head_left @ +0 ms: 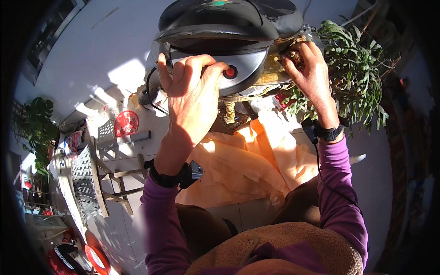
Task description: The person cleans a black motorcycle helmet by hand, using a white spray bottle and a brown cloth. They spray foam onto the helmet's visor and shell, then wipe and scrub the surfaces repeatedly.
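Observation:
A black-and-silver appliance (250, 59) with a rounded black lid (220, 27) stands before me. My left hand (190, 94) lies over its silver front panel, fingers apart, one fingertip at the round red button (230, 72). My right hand (309, 68) is at the appliance's right side, thumb and fingers closed round a brown, lumpy thing (295, 57); its kind is not clear. Under that hand is a yellowish surface (270, 73), partly hidden by the appliance. Both my wrists carry black straps with small devices.
Orange cloth (238, 160) lies below the appliance, in front of my knees. A leafy plant (353, 68) crowds the right side. At left are a wooden-framed woven seat (96, 183), a red round paper decoration (126, 123) and another plant (36, 123). A black cable (149, 91) hangs beside the appliance.

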The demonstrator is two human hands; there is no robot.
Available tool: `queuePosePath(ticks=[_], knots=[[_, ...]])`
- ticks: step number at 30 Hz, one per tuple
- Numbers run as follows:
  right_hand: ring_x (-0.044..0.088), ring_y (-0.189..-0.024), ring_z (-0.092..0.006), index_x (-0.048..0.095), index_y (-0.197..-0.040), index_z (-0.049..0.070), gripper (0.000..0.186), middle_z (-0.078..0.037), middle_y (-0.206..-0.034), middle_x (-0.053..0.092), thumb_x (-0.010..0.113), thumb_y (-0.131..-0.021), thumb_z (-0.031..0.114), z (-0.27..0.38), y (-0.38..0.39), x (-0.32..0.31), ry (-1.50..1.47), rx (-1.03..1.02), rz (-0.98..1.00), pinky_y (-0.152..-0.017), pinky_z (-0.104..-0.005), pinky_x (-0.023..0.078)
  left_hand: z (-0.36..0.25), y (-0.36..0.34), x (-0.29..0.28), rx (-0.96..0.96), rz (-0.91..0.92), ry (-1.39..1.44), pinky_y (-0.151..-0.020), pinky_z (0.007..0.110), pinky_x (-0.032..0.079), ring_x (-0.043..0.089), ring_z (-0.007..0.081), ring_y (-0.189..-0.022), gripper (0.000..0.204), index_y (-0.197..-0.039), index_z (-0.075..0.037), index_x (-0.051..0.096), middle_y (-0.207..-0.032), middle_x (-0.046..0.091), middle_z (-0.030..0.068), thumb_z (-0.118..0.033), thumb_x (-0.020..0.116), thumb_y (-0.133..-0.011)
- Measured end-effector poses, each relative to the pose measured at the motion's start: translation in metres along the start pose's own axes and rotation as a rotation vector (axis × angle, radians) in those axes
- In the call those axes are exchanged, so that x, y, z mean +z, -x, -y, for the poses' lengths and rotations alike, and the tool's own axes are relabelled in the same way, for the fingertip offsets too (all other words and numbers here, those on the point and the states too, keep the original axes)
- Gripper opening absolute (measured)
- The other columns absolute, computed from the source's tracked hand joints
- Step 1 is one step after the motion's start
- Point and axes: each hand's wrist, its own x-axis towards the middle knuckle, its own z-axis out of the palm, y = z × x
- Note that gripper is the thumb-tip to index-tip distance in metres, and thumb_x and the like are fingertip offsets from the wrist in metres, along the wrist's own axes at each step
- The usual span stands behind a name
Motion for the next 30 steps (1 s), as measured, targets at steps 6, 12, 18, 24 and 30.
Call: queuePosePath(ticks=[6, 12, 18, 24, 30], knots=[[0.061, -0.086, -0.0334, 0.065, -0.105, 0.000, 0.028, -0.014, -0.095, 0.059, 0.075, -0.085, 0.017, -0.001, 0.000, 0.000, 0.017, 0.012, 0.003, -0.075, -0.0399, 0.051, -0.002, 0.003, -0.006, -0.016, -0.006, -0.015, -0.117, 0.063, 0.025, 0.058, 0.0203, -0.100, 0.014, -0.096, -0.018, 0.072, -0.100, 0.061, -0.0055, -0.009, 0.070, -0.084], [0.061, -0.088, -0.0329, 0.066, -0.104, 0.000, 0.028, -0.014, -0.094, 0.059, 0.075, -0.085, 0.018, -0.001, 0.000, 0.000, 0.013, 0.013, -0.002, -0.076, -0.0395, 0.051, -0.005, 0.001, -0.001, -0.023, -0.018, -0.052, -0.117, 0.064, 0.024, 0.058, 0.0205, -0.100, 0.019, -0.099, -0.018, 0.071, -0.101, 0.063, -0.0051, -0.007, 0.070, -0.083], [0.061, -0.095, -0.0340, 0.066, -0.105, 0.003, 0.031, -0.013, -0.096, 0.059, 0.075, -0.083, 0.022, -0.001, 0.000, 0.002, 0.004, 0.028, 0.000, -0.081, -0.0426, 0.052, -0.003, -0.002, 0.003, -0.004, -0.033, -0.038, -0.116, 0.065, 0.023, 0.058, 0.0203, -0.100, 0.023, -0.100, -0.017, 0.071, -0.101, 0.063, -0.0054, -0.004, 0.068, -0.081], [0.061, -0.097, -0.0342, 0.066, -0.104, 0.004, 0.031, -0.012, -0.097, 0.059, 0.074, -0.082, 0.024, -0.002, 0.001, 0.002, 0.020, 0.023, 0.003, -0.083, -0.0440, 0.053, -0.005, -0.002, 0.003, 0.024, -0.022, -0.074, -0.117, 0.065, 0.021, 0.058, 0.0198, -0.103, 0.025, -0.100, -0.018, 0.070, -0.103, 0.062, -0.0046, -0.003, 0.068, -0.081], [0.061, -0.097, -0.0342, 0.066, -0.105, 0.005, 0.032, -0.012, -0.097, 0.059, 0.074, -0.081, 0.025, -0.001, 0.001, 0.002, 0.030, 0.030, 0.003, -0.083, -0.0443, 0.053, -0.001, -0.006, 0.010, 0.062, -0.061, -0.052, -0.116, 0.064, 0.020, 0.057, 0.0184, -0.106, 0.024, -0.099, -0.018, 0.068, -0.104, 0.062, -0.0062, -0.004, 0.069, -0.080]])
